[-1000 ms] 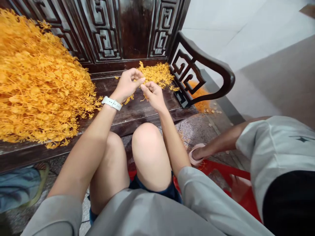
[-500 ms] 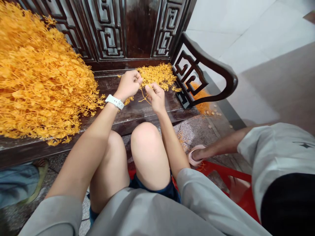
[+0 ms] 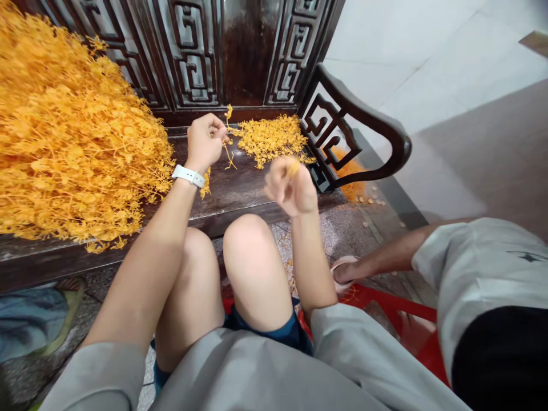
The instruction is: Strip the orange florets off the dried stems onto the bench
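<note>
Pinched in the fingers of my left hand [image 3: 207, 140], which wears a white watch band, is a thin yellow-orange sprig [image 3: 230, 149] over the dark wooden bench seat [image 3: 252, 185]. My right hand [image 3: 293, 184] is apart from it, above the seat's front edge, blurred by motion. Its fingers are curled around a small yellow piece [image 3: 293, 168]. Behind my hands a low heap of small yellow pieces [image 3: 272, 136] lies against the backrest. A large mound of yellow-orange sprigs [image 3: 77, 154] covers the left part of the bench.
A carved backrest [image 3: 252, 51] and a curved armrest [image 3: 377, 123] bound the bench. Orange bits [image 3: 349, 174] lie on the floor beyond the armrest. At the right is another person's leg [image 3: 385, 260] by a red stool [image 3: 406, 311]; another person's foot [image 3: 71, 302] shows lower left.
My hands have moved apart. The left has shifted left with a sprig; the right has moved right and toward me, turned, with a yellow piece.
</note>
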Demonstrator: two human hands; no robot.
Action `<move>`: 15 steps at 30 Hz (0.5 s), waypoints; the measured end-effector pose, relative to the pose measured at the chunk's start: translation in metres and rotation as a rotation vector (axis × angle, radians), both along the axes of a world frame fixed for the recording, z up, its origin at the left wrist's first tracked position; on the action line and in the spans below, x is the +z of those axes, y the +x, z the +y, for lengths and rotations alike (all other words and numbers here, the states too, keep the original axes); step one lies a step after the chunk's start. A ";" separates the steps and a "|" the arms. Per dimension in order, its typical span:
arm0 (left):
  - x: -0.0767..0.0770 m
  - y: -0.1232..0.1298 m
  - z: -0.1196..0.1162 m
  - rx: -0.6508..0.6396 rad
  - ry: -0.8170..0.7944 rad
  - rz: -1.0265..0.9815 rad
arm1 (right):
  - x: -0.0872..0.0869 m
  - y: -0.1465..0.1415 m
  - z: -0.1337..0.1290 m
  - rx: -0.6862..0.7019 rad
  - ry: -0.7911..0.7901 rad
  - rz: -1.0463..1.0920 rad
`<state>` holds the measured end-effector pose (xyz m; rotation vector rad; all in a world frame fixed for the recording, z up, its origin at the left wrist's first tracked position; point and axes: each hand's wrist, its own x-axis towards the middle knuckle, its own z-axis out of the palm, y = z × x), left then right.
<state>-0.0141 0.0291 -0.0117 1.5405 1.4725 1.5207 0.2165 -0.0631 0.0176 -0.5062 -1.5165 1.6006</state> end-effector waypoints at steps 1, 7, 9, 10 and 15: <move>0.002 0.000 -0.002 -0.013 -0.005 0.008 | -0.012 0.000 0.011 -0.205 -0.182 0.065; 0.000 -0.003 -0.006 -0.123 -0.020 0.093 | -0.053 -0.004 0.025 -0.544 -0.756 0.288; -0.002 -0.002 -0.005 -0.144 -0.003 0.082 | -0.055 -0.006 0.020 -0.604 -0.632 0.184; -0.003 0.000 -0.005 -0.153 0.002 0.076 | -0.056 -0.008 0.019 -0.635 -0.561 0.113; -0.002 0.011 -0.005 -0.201 0.000 0.085 | -0.067 -0.020 0.023 -0.548 -0.355 -0.118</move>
